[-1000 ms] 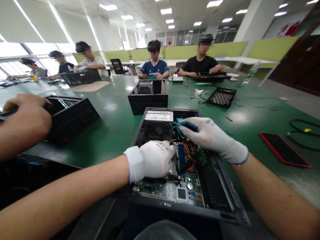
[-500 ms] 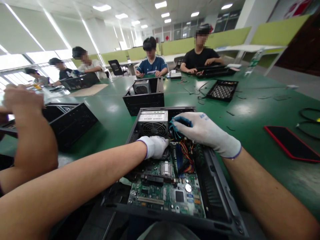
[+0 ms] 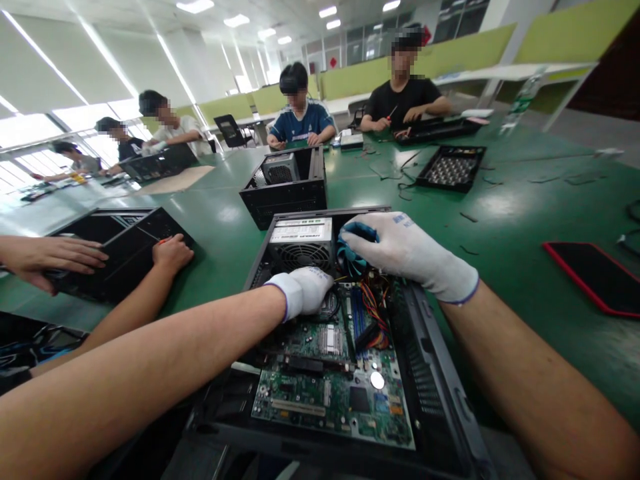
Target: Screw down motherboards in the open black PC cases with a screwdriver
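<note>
An open black computer case [image 3: 425,333] lies in front of me with a green motherboard [image 3: 295,393] inside. In its far left corner sits a power supply [image 3: 301,231] with a round fan grille. My right hand [image 3: 395,247], in a white glove, grips a blue cooling fan [image 3: 353,261] beside the power supply. The fan is tilted above the far end of the board. My left hand [image 3: 313,290], also gloved, is closed low over the board near a dark round part [image 3: 330,305]; whatever its fingertips hold is hidden. Coloured wires [image 3: 374,307] run along the blue memory slots [image 3: 358,310].
Another case [image 3: 285,200] stands beyond mine. At the left, a co-worker's hands [image 3: 173,253] are on a tilted black case [image 3: 125,267]. A red-edged black pad [image 3: 595,277] lies at the right, and a black tray [image 3: 453,167] farther back. Several people sit across the table.
My hands keep nearly the same hold, the fan still in the right one. The co-worker's hands at the left have come down onto the tilted case. My view has shifted slightly.
</note>
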`<control>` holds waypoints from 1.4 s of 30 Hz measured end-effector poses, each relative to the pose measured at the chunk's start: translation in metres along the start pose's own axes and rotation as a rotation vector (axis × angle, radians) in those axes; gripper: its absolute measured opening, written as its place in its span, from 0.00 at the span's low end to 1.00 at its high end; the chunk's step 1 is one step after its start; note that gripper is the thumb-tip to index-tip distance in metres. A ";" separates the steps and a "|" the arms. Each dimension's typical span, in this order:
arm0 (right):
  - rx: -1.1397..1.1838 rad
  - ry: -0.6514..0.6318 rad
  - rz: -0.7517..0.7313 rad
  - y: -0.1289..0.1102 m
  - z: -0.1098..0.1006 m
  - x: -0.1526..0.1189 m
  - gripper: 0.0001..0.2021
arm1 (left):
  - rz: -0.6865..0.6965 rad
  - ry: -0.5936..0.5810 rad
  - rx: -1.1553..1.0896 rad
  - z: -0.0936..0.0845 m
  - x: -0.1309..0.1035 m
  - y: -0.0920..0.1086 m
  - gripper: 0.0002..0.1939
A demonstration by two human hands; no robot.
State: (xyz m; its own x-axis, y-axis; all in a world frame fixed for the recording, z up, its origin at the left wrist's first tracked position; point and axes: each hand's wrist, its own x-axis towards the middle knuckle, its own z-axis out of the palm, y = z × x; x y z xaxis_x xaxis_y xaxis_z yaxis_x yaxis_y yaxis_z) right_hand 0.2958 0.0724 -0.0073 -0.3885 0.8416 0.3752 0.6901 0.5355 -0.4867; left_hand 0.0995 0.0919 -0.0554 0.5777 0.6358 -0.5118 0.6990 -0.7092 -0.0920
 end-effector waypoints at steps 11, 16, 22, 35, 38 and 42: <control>-0.029 -0.004 -0.005 -0.002 0.000 -0.001 0.16 | -0.031 -0.022 0.028 -0.005 0.001 0.004 0.21; -0.012 0.010 0.001 -0.003 0.000 -0.002 0.16 | -0.009 0.015 0.028 -0.001 0.003 0.001 0.20; -0.028 0.010 0.008 -0.003 0.001 -0.002 0.17 | -0.007 0.005 0.032 -0.001 0.001 0.002 0.19; -0.037 -0.001 -0.004 -0.002 0.001 -0.001 0.17 | 0.043 -0.018 0.057 0.000 0.002 0.005 0.27; -0.025 -0.006 -0.012 -0.002 0.001 -0.001 0.17 | 0.069 -0.008 0.042 -0.001 0.001 0.004 0.29; -0.017 0.033 -0.006 -0.001 0.002 -0.001 0.16 | 0.052 0.004 0.010 -0.002 -0.002 0.005 0.41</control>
State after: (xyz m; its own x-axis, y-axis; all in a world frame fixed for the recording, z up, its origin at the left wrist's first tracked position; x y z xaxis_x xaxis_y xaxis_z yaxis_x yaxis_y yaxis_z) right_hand 0.2941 0.0714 -0.0083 -0.3724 0.8354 0.4042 0.6980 0.5392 -0.4713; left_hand 0.1025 0.0881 -0.0535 0.6149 0.5993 -0.5126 0.6639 -0.7442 -0.0738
